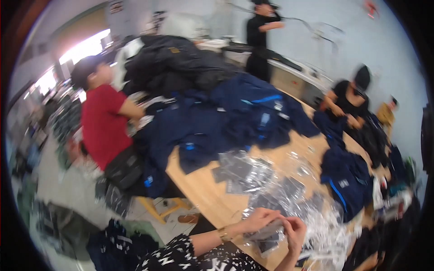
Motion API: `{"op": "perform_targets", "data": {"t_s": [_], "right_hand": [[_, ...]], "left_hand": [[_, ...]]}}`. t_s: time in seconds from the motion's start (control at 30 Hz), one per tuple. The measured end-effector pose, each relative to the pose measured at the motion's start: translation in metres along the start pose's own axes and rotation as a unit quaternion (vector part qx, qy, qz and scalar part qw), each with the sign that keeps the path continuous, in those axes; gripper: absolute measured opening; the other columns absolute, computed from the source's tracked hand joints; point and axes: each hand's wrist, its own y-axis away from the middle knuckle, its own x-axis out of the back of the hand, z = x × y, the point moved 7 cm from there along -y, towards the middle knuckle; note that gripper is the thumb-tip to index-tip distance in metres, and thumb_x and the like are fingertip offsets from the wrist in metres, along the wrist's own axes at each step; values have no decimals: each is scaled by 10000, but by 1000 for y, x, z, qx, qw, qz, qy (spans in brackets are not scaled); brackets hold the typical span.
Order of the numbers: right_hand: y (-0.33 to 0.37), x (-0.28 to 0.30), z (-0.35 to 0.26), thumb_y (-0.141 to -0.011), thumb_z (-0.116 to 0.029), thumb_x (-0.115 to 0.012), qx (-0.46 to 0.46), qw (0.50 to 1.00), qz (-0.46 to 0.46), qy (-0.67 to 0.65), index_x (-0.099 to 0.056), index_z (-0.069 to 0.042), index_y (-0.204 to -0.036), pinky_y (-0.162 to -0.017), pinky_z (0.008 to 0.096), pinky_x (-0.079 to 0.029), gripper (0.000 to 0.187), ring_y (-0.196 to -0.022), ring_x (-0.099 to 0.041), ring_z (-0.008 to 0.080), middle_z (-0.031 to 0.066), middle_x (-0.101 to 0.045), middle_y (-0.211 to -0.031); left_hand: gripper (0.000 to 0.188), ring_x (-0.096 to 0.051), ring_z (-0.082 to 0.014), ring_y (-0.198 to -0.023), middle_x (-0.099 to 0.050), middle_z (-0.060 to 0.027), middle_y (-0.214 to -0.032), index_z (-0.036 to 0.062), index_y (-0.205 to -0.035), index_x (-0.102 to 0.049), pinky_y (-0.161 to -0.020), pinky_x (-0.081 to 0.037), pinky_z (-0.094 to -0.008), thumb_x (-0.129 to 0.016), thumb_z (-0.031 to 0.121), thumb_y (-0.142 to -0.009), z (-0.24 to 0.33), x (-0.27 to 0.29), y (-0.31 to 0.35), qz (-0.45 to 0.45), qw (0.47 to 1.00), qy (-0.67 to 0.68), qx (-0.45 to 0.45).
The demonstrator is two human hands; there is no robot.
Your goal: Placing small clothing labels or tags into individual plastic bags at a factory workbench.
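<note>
My left hand [258,219], with a gold band at its wrist, and my right hand [295,232] meet over the near edge of the wooden table. Between their pinched fingertips is the upper edge of a clear plastic bag [270,234] with a dark grey piece in or behind it; blur hides which. Just beyond lie several more clear bags [247,170] with dark grey flat pieces. Right of my right hand spreads a heap of white strips [327,232], perhaps tags, too blurred to make out.
Navy garments with blue trim [253,110] cover the far side of the wooden table [205,192]; black garments [181,63] pile behind. A navy garment [346,178] lies right. A person in red [106,126] stands left, a person in black [355,99] works right. Clothes [120,241] sit low at left.
</note>
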Motion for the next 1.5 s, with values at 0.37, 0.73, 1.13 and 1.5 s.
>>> {"op": "perform_targets", "data": {"t_s": [0.37,0.73,1.13,1.5], "right_hand": [[-1,1,5,-826,-104,-606,63,996,-34,61,-586,15,-923,-562,200,-402,155,-628,-494,75,2,-568,-714],[0,-4,7,-797,-103,-646,70,996,-41,25,-584,-13,-867,-550,201,-426,130,-623,-522,80,18,-580,-721],[5,-4,-3,-763,-54,-652,40,999,-34,-8,-547,-20,-800,-475,197,-410,117,-524,-521,85,34,-571,-635],[4,-1,3,-721,9,-670,10,999,-30,-36,-543,-9,-812,-462,180,-428,157,-528,-533,64,30,-582,-633]], "left_hand": [[202,-531,-44,-691,-628,-11,-779,-12,-908,-636,-631,-436,-201,-594,167,-824,-9,-3,-4,-19,997,57,55],[213,-526,-35,-688,-638,-6,-773,0,-914,-652,-651,-437,-208,-597,185,-824,-7,1,0,-58,995,18,77],[221,-502,-17,-682,-622,26,-800,57,-987,-651,-609,-420,-177,-592,216,-845,5,-9,7,-108,988,50,98],[137,-530,-27,-732,-612,9,-810,30,-903,-608,-646,-435,-180,-581,151,-845,-2,-9,2,-45,998,-3,41]]}}
